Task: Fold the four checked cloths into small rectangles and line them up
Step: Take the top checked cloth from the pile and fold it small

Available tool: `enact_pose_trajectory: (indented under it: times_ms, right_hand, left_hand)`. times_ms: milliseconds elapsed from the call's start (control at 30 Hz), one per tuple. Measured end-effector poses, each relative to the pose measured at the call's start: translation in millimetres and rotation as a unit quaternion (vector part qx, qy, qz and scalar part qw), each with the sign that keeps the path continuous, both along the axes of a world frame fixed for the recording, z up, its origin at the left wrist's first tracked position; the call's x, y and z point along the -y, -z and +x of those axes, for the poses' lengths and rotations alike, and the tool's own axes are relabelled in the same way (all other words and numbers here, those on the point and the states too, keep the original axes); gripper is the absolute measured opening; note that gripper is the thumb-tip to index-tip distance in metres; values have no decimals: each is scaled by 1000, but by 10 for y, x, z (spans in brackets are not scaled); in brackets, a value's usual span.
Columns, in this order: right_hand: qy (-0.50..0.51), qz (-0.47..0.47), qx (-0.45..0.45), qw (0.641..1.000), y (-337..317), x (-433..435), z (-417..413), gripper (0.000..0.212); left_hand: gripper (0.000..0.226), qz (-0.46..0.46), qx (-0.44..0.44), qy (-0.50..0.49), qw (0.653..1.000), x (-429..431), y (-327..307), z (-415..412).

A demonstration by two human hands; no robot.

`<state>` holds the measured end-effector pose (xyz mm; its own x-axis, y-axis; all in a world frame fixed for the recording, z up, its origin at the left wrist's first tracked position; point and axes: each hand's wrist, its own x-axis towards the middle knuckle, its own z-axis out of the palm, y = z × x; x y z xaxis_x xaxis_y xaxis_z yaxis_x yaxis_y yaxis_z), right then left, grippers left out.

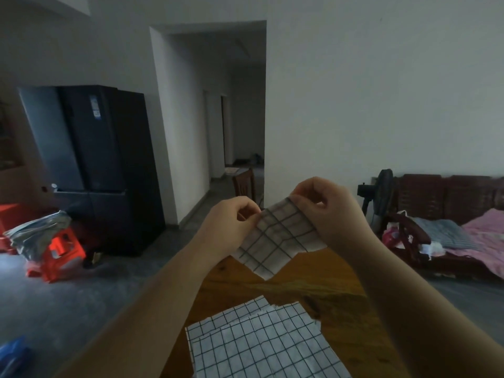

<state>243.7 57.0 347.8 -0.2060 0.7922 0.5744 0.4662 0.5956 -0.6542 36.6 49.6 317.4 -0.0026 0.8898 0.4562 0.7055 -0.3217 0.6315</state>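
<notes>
Both grips pinched one cloth (278, 238) aloft: left hand (231, 227), right hand (330, 211). Folding looked underway. Next, probably, matching its corners.

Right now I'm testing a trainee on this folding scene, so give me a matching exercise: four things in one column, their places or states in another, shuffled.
Things:
1. held checked cloth
2. flat checked cloths
3. fridge
4. fan

Places or states:
A. stands on the floor at far left
B. lying spread on the wooden table
C. pinched in the air by the left hand and right hand
D. stands beside the wooden sofa at right

Pairs: 1-C, 2-B, 3-A, 4-D
</notes>
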Motion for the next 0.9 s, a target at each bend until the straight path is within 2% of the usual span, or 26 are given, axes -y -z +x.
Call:
enact_pose_trajectory:
  times_ms: [100, 200, 300, 433, 533, 800, 900]
  right_hand:
    - [-70, -16, 19, 997, 8, 70, -13, 10]
    - [-126, -30, 13, 992, 36, 79, -20, 11]
    - [-105, -43, -35, 993, 72, 8, -48, 12]
    - [-60, -43, -6, 997, 137, -107, -120, 9]
    - [-67, -72, 8, 995, 180, -153, -157, 4]
    - [-128, -160, -14, 979, 177, -149, -102, 11]
    - [-146, -172, -17, 974, 192, -143, -67, 12]
  left_hand:
    - [2, 31, 22, -18, 999, -48, 11, -30]
    - [8, 60, 42, -32, 997, -72, 15, -58]
    - [8, 61, 85, -12, 994, -32, -20, -52]
    - [13, 50, 104, 12, 993, 34, -101, 2]
    - [13, 34, 89, 24, 995, 56, -139, 62]
    - [9, 3, 65, 58, 996, 90, -177, 137]
    - [6, -31, 89, 73, 993, 106, -208, 127]
